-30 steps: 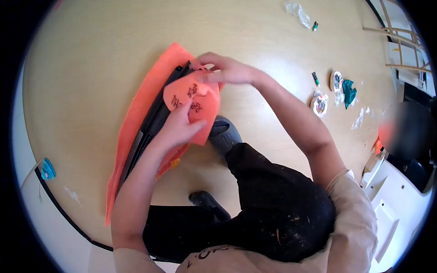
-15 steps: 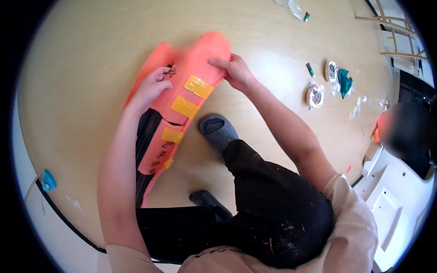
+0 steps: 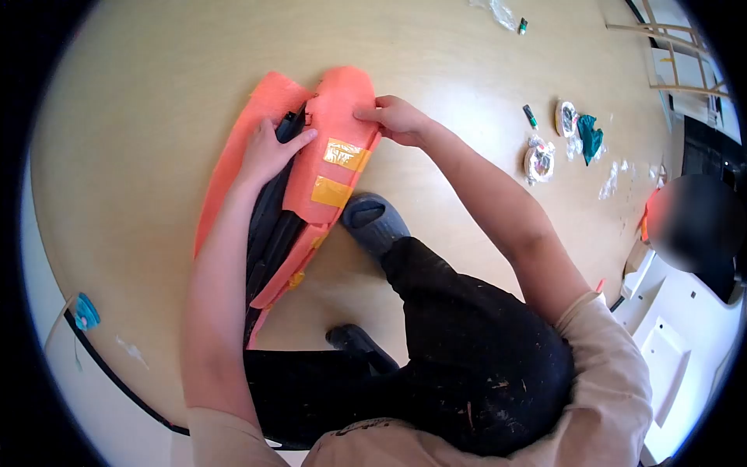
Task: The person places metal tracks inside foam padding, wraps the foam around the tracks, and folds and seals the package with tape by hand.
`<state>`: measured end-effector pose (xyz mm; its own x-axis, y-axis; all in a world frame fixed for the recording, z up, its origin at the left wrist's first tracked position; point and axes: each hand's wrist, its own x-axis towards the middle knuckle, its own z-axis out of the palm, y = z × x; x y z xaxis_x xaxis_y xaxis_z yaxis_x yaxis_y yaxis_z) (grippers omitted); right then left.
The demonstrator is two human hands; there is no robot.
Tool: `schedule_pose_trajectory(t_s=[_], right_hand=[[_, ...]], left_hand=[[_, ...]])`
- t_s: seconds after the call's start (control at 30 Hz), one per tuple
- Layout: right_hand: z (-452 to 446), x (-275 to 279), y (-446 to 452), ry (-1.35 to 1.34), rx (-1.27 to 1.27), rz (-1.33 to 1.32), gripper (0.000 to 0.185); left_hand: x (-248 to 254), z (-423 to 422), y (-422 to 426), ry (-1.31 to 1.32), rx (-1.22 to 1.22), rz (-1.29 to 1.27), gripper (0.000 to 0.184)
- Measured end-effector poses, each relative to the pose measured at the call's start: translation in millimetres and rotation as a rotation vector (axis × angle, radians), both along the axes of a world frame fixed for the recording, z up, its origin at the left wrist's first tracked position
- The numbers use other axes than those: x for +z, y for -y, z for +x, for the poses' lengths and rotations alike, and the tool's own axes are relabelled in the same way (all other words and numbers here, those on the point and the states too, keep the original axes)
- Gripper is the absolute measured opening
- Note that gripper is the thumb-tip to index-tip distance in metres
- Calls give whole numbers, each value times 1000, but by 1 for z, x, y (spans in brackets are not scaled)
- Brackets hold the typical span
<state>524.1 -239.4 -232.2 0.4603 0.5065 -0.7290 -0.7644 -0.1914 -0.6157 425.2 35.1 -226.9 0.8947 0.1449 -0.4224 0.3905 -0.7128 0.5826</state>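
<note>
A long bundle of black parts (image 3: 274, 206) lies slanted inside an orange foam sheet (image 3: 336, 101), whose flap is folded over on the right and carries strips of yellow tape (image 3: 333, 191). My right hand (image 3: 401, 122) grips the flap's upper right edge, thumb on top and fingers beneath. Over the upper end of the black parts rests my left hand (image 3: 272, 156), its thumb stretched toward the flap and apart from the fingers. Its fingertips are partly hidden between foam and black parts. Foam also spreads out to the left of the bundle.
Beneath my legs are grey slippers (image 3: 373, 222). At the right lie two tape rolls (image 3: 538, 162), a green cloth (image 3: 590, 138), a small tube (image 3: 530, 117) and plastic scraps. A blurred dark round shape (image 3: 692, 222) is at the far right; a blue item (image 3: 87, 311) lies far left.
The foam flap was lifted and turned over, so its taped side now shows, then drawn slightly right, uncovering more black parts. My right hand has taken its edge; my left hand moved up.
</note>
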Motion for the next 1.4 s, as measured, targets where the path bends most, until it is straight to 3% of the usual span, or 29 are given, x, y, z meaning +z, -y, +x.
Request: schedule_pose_trajectory(t_s=[0.03, 0.1, 0.17, 0.3, 0.37, 0.4, 0.5, 0.6, 0.93, 1.0, 1.03, 1.17, 1.23, 1.3, 1.37, 1.4], right_hand=[[-1, -2, 2, 0, 3, 1, 55], [-4, -5, 3, -55, -74, 48, 50], [-7, -9, 6, -66, -101, 84, 52], [-11, -8, 10, -83, -142, 150, 53], [-9, -6, 9, -109, -127, 170, 53], [-7, -5, 9, -132, -110, 186, 52], [-9, -2, 4, -69, -23, 182, 58], [-18, -4, 3, -74, -89, 173, 56], [-38, 20, -8, -77, -307, 144, 62], [-43, 17, -14, -7, -274, 140, 60], [-45, 16, -15, 59, -243, 133, 58], [-51, -17, -11, 172, -261, 146, 39], [-54, -19, -13, 212, -259, 117, 40], [-55, -33, -12, 224, -303, 84, 38], [-57, -49, -8, 268, -278, 12, 36], [-57, -54, -8, 314, -254, -57, 34]], left_hand=[[2, 5, -6, -170, -17, -111, 104], [6, 12, -12, -148, -36, -90, 96], [15, 21, -20, -376, -123, -334, 80], [-3, 14, -19, -428, -78, -437, 66], [-33, 1, -18, -209, -87, -401, 60], [4, -3, -4, -200, 32, -538, 56], [26, -8, 8, -439, 42, -754, 53], [41, -6, 18, -548, 61, -880, 64], [15, 2, 9, -868, 81, -1040, 75], [7, 2, 18, -980, 288, -1361, 79], [8, 0, 23, -985, 286, -1361, 79], [19, -14, 46, -866, 299, -1398, 74], [27, -16, 56, -749, 240, -1152, 73], [41, -17, 70, -635, 313, -1151, 72], [57, -19, 82, -148, 300, -848, 74], [47, -22, 82, -150, 301, -852, 74]])
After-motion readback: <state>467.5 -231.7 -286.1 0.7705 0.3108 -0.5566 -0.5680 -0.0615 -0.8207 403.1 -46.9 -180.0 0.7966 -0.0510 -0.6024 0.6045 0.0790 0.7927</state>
